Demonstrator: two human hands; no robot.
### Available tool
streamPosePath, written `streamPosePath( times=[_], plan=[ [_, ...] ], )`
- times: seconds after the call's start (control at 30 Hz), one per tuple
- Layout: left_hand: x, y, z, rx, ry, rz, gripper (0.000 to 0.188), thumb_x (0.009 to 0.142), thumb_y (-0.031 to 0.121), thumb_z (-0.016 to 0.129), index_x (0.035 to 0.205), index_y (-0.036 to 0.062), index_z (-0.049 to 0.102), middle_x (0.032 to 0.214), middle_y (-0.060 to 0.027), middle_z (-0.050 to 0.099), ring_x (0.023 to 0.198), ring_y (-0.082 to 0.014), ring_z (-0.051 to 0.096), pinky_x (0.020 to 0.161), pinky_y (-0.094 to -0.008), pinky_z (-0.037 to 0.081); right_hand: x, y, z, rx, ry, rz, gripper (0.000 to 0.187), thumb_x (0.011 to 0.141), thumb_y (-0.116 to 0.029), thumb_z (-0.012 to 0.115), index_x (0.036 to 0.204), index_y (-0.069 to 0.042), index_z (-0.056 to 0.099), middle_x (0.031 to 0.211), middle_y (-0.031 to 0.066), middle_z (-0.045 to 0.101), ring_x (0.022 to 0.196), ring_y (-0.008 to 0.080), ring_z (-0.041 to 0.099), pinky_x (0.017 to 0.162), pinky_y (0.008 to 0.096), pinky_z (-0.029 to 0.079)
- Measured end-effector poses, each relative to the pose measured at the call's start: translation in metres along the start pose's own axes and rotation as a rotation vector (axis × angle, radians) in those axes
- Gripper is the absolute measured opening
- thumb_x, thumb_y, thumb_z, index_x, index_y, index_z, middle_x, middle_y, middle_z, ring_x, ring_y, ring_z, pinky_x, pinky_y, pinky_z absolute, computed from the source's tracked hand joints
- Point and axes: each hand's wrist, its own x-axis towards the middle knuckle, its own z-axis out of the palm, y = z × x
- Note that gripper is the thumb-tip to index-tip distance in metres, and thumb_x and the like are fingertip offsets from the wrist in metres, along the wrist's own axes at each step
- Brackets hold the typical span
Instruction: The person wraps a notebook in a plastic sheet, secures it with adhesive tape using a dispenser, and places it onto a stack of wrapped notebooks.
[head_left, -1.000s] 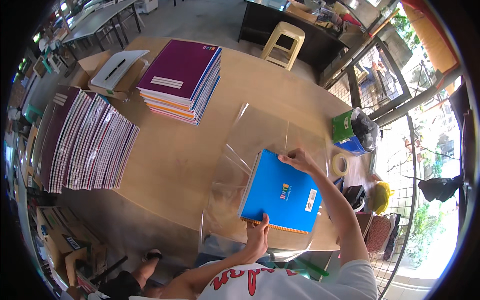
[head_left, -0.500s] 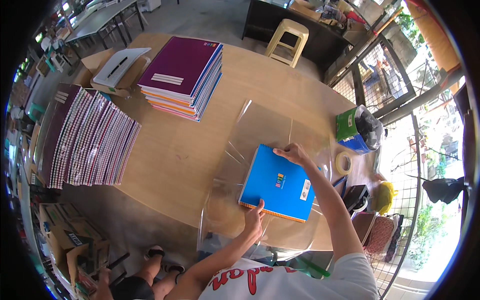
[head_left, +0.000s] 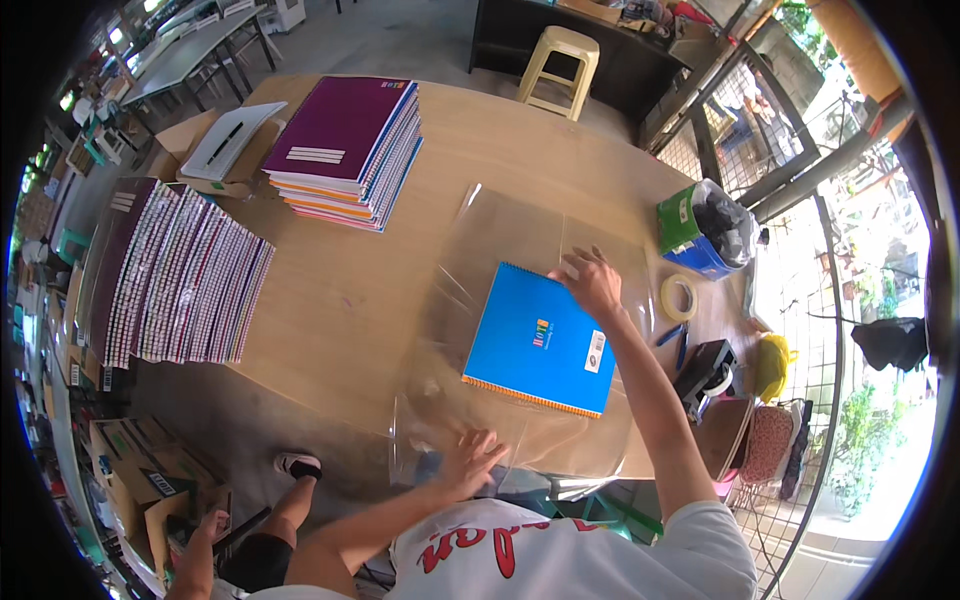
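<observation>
A blue spiral notebook (head_left: 520, 345) with orange coils along its near edge lies tilted on a clear plastic sheet (head_left: 430, 400) spread over the table. My right hand (head_left: 592, 282) is at the notebook's far edge, its fingers apart and the thumb side by the cover. Nearer to me, my left hand (head_left: 474, 464) hovers over or rests on the near part of the plastic, off the notebook, fingers loosely spread and holding nothing. Whether that hand touches the sheet I cannot tell.
Purple-topped notebooks (head_left: 345, 130) form a stack at the far left, beside a leaning row of spiral notebooks (head_left: 185, 275). On the right are a green-and-blue container (head_left: 700, 235), a tape roll (head_left: 678, 297) and a tape dispenser (head_left: 706, 372). Another person's hand (head_left: 213, 525) shows lower left.
My left hand has let go of the notebook's near edge and moved down and left onto the plastic area. My right hand's fingers have lifted and spread at the far edge.
</observation>
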Motion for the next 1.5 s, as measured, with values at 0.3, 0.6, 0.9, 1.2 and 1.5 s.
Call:
streamPosePath(
  times=[0.3,0.6,0.9,1.2,1.5],
  plan=[
    [0.041,0.014,-0.044,0.002,-0.487,0.056,0.006,0.085,0.008,0.061,0.081,0.0027,0.061,0.089,-0.0152,0.063,0.086,-0.0366,0.065,0.074,-0.0431,0.051,-0.228,-0.124,-0.138,0.707,-0.209,-0.003,0.043,0.067,-0.023,0.086,0.104,-0.009,0.069,0.106,0.0091,0.063,0.102,0.0309,0.058,0.086,0.0412,0.051],
    [0.050,-0.021,-0.041,-0.008,-0.680,0.168,0.014,0.086,0.015,0.068,0.092,0.0026,0.071,0.097,-0.0099,0.062,0.086,-0.0294,0.064,0.077,-0.0405,0.052,-0.276,-0.161,-0.145,0.644,-0.227,0.147,0.059,0.066,-0.026,0.086,0.118,-0.012,0.062,0.118,0.0142,0.055,0.114,0.0371,0.053,0.092,0.0482,0.048],
    [0.056,0.044,-0.080,0.105,-0.504,0.268,0.029,0.092,0.025,0.064,0.109,0.0016,0.067,0.104,-0.0165,0.062,0.094,-0.0340,0.064,0.085,-0.0436,0.051,-0.256,-0.170,-0.155,0.466,0.043,0.124,0.031,0.073,-0.002,0.070,0.104,-0.007,0.070,0.100,0.0105,0.063,0.093,0.0315,0.062,0.079,0.0434,0.051],
    [0.031,0.083,-0.085,0.418,-0.653,0.341,0.018,0.088,0.020,0.063,0.086,0.0033,0.070,0.083,-0.0179,0.069,0.079,-0.0349,0.069,0.075,-0.0456,0.055,-0.273,-0.135,-0.202,0.312,-0.030,0.226,0.015,0.075,-0.005,0.069,0.088,-0.011,0.073,0.077,0.0043,0.063,0.075,0.0252,0.064,0.063,0.0376,0.054],
    [0.079,0.030,-0.069,-0.335,-1.081,-0.362,0.034,0.085,0.030,0.077,0.070,-0.0005,0.073,0.069,-0.0081,0.073,0.066,-0.0094,0.070,0.062,-0.0251,0.055,-0.313,-0.196,-0.188,-0.043,-0.297,0.047,0.030,0.081,-0.028,0.071,0.108,-0.014,0.070,0.114,0.0049,0.068,0.105,0.0251,0.065,0.082,0.0374,0.054]
  ],
)
